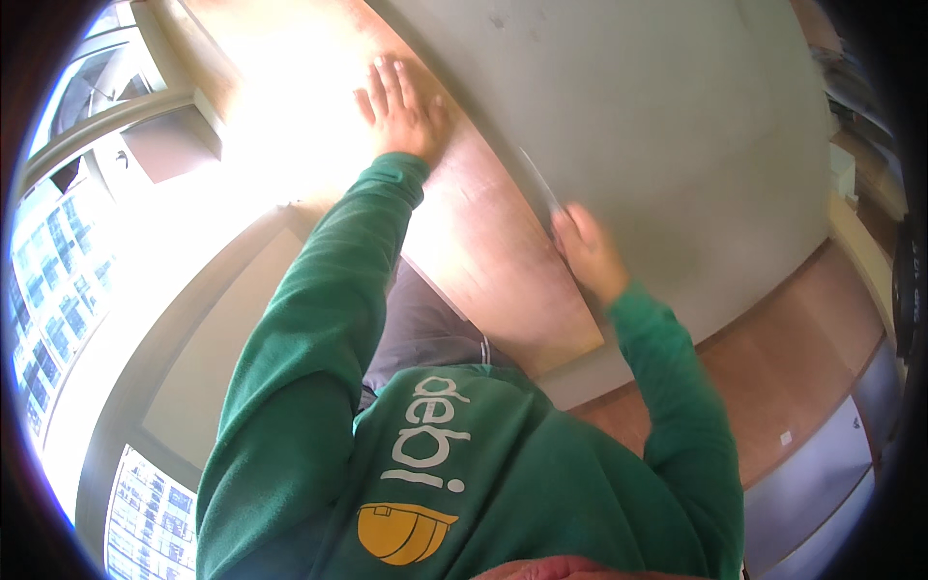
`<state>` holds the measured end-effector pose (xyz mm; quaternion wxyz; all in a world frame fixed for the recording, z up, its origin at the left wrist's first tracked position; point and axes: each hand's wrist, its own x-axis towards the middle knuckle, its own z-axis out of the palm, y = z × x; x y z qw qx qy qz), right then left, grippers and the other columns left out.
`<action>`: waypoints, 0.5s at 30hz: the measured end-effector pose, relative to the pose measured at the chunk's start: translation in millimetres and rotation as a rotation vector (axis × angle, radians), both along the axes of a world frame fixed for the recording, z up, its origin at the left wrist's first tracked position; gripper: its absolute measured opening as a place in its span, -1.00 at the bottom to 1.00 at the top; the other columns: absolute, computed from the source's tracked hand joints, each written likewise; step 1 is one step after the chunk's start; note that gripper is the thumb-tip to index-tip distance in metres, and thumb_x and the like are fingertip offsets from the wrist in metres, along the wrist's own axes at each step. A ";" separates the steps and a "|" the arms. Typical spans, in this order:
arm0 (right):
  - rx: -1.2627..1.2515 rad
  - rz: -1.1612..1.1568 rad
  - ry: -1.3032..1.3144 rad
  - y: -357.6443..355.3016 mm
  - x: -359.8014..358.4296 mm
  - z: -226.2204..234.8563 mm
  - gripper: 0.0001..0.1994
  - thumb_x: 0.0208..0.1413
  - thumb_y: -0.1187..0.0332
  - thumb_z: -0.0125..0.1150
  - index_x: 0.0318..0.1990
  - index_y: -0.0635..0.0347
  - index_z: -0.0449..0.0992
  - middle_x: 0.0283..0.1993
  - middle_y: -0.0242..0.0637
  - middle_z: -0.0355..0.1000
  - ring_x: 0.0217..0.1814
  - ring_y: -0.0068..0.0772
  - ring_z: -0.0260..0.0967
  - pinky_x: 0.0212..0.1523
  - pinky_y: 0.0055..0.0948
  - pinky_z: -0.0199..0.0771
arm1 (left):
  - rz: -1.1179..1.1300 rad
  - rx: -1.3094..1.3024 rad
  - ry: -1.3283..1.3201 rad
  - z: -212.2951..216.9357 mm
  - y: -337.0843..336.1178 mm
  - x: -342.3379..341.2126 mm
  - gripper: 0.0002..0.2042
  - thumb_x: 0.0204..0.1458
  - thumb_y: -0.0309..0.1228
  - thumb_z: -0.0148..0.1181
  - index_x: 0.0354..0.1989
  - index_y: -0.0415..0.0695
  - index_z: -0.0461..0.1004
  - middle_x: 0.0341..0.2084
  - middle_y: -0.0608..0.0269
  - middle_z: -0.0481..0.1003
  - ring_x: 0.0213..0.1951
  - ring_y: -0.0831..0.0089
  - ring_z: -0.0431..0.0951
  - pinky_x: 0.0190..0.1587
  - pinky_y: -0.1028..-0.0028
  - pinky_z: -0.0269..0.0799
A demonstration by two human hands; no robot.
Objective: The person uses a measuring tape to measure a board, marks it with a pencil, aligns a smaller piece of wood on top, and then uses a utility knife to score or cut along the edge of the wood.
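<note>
My left hand (401,114) lies flat with spread fingers on a pale wooden board (488,237), near its long edge. Strong light washes out much of the board's far left part. Along the other side of that edge stretches a smooth grey surface (696,174). My right hand (590,253) is closed around a thin, pale, blade-like tool (538,176), beside the board's edge and over the grey surface. The tool points away from me, up and left; its grip is hidden in my fingers. Slight motion blur softens this hand.
Bright windows (48,300) stand at the left, with a curved pale frame (145,377) nearer to me. Brown wooden flooring (764,358) shows at the lower right, beside a whitish panel (817,483). Assorted items crowd the far right rim, partly dark.
</note>
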<state>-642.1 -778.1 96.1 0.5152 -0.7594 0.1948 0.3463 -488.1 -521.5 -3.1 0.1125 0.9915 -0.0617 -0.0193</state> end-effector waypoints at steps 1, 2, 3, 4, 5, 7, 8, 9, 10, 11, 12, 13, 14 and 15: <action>-0.002 0.025 -0.155 15.2 31.6 -16.8 -0.71 0.31 0.20 -0.05 -0.11 0.28 0.41 -0.35 0.02 0.44 -0.31 0.05 0.41 -0.26 -0.18 0.39 | 0.000 -0.001 0.008 2.2 -3.6 0.6 -0.28 0.20 -0.04 -0.22 0.42 -0.28 -0.12 0.45 -0.08 -0.22 0.48 0.04 -0.34 0.42 0.00 -0.54; -0.001 0.051 -0.313 33.6 63.2 -31.6 -0.72 0.30 0.22 -0.05 -0.10 0.28 0.42 -0.32 0.06 0.47 -0.30 0.12 0.43 -0.26 -0.15 0.41 | 0.004 0.003 0.014 4.6 -5.7 1.4 -0.28 0.20 -0.05 -0.21 0.42 -0.29 -0.12 0.45 -0.08 -0.22 0.48 0.04 -0.34 0.42 0.00 -0.54; 0.020 0.029 -0.432 56.6 95.5 -34.7 -0.73 0.29 0.25 -0.04 -0.08 0.27 0.43 -0.26 0.09 0.48 -0.24 0.17 0.43 -0.23 -0.12 0.42 | 0.025 -0.021 0.025 4.4 -3.8 1.7 -0.27 0.19 -0.06 -0.19 0.42 -0.29 -0.11 0.45 -0.10 -0.21 0.48 0.03 -0.34 0.42 0.00 -0.53; 0.037 0.005 -0.549 78.5 127.5 -35.2 -0.73 0.28 0.27 -0.04 -0.06 0.27 0.45 -0.21 0.12 0.48 -0.18 0.22 0.43 -0.19 -0.09 0.43 | 0.028 0.000 0.016 2.1 -2.0 0.2 -0.27 0.17 -0.08 -0.18 0.42 -0.30 -0.11 0.44 -0.13 -0.19 0.47 0.00 -0.32 0.42 -0.02 -0.52; -0.029 0.011 -0.629 96.1 155.5 -44.8 -0.72 0.27 0.26 -0.05 -0.04 0.25 0.46 -0.17 0.11 0.48 -0.13 0.20 0.43 -0.13 -0.07 0.43 | 0.019 -0.007 0.017 4.1 -1.7 0.5 -0.27 0.17 -0.08 -0.17 0.41 -0.31 -0.10 0.44 -0.14 -0.19 0.47 -0.02 -0.31 0.42 -0.02 -0.51; -0.080 0.039 -0.669 123.9 204.9 -56.7 -0.70 0.26 0.25 -0.06 -0.02 0.22 0.49 -0.12 0.10 0.49 -0.05 0.17 0.43 -0.04 -0.06 0.42 | 0.021 0.033 0.030 5.6 -1.5 0.9 -0.28 0.19 -0.06 -0.18 0.40 -0.32 -0.09 0.43 -0.16 -0.18 0.47 -0.03 -0.29 0.41 -0.04 -0.50; -0.065 0.061 -0.632 134.0 226.2 -61.9 -0.69 0.25 0.25 -0.07 -0.03 0.22 0.50 -0.10 0.09 0.49 -0.03 0.16 0.42 -0.01 -0.06 0.42 | 0.025 0.041 0.030 6.3 -1.4 1.8 -0.28 0.19 -0.06 -0.18 0.40 -0.32 -0.09 0.43 -0.16 -0.18 0.47 -0.03 -0.29 0.41 -0.04 -0.50; -0.056 0.046 -0.673 141.3 242.0 -67.6 -0.69 0.25 0.24 -0.08 -0.06 0.22 0.51 -0.11 0.07 0.49 -0.05 0.16 0.43 -0.01 -0.05 0.42 | 0.023 0.015 0.037 9.6 -3.5 2.6 -0.27 0.19 -0.05 -0.19 0.41 -0.32 -0.09 0.43 -0.16 -0.18 0.47 -0.03 -0.29 0.41 -0.05 -0.50; -0.048 0.032 -0.715 146.5 255.7 -72.3 -0.69 0.25 0.24 -0.09 -0.10 0.23 0.52 -0.11 0.06 0.50 -0.06 0.15 0.43 -0.02 -0.05 0.42 | 0.023 -0.013 0.043 10.8 -4.6 2.7 -0.27 0.19 -0.03 -0.20 0.41 -0.32 -0.10 0.43 -0.15 -0.18 0.47 -0.02 -0.29 0.41 -0.06 -0.50; -0.048 0.032 -0.715 148.0 270.4 -76.3 -0.69 0.25 0.24 -0.09 -0.10 0.23 0.52 -0.11 0.06 0.50 -0.06 0.15 0.43 -0.02 -0.05 0.42 | 0.005 0.025 0.030 11.0 -6.2 3.1 -0.27 0.20 -0.02 -0.21 0.41 -0.31 -0.11 0.43 -0.15 -0.18 0.47 -0.01 -0.29 0.41 -0.07 -0.50; -0.043 0.073 -0.685 151.7 283.6 -82.4 -0.70 0.23 0.25 -0.07 -0.15 0.24 0.53 -0.12 0.06 0.50 -0.07 0.15 0.44 -0.03 -0.05 0.42 | 0.011 0.030 0.033 10.2 -6.1 3.0 -0.27 0.20 -0.02 -0.21 0.41 -0.31 -0.11 0.43 -0.15 -0.18 0.47 -0.01 -0.29 0.41 -0.07 -0.50; -0.039 0.120 -0.651 157.5 288.5 -82.0 -0.72 0.21 0.26 -0.06 -0.19 0.26 0.53 -0.14 0.06 0.51 -0.09 0.15 0.44 -0.04 -0.05 0.43 | 0.008 0.030 0.036 10.8 -5.6 2.0 -0.26 0.20 -0.02 -0.21 0.41 -0.31 -0.11 0.43 -0.15 -0.18 0.47 -0.01 -0.28 0.41 -0.07 -0.50; -0.035 0.127 -0.645 161.2 290.7 -81.6 -0.72 0.21 0.26 -0.06 -0.19 0.26 0.53 -0.14 0.06 0.51 -0.09 0.15 0.44 -0.04 -0.05 0.43 | 0.000 0.029 0.038 11.5 -5.8 1.7 -0.26 0.20 -0.02 -0.20 0.41 -0.31 -0.11 0.43 -0.15 -0.18 0.47 -0.01 -0.28 0.41 -0.07 -0.50; -0.062 0.126 -0.619 165.4 292.3 -77.3 -0.69 0.24 0.25 -0.07 -0.06 0.27 0.49 -0.17 0.03 0.52 -0.15 -0.01 0.46 -0.04 -0.19 0.44 | 0.002 0.021 0.028 9.4 -4.4 0.7 -0.26 0.19 -0.03 -0.19 0.41 -0.31 -0.11 0.43 -0.14 -0.17 0.47 -0.01 -0.27 0.41 -0.08 -0.48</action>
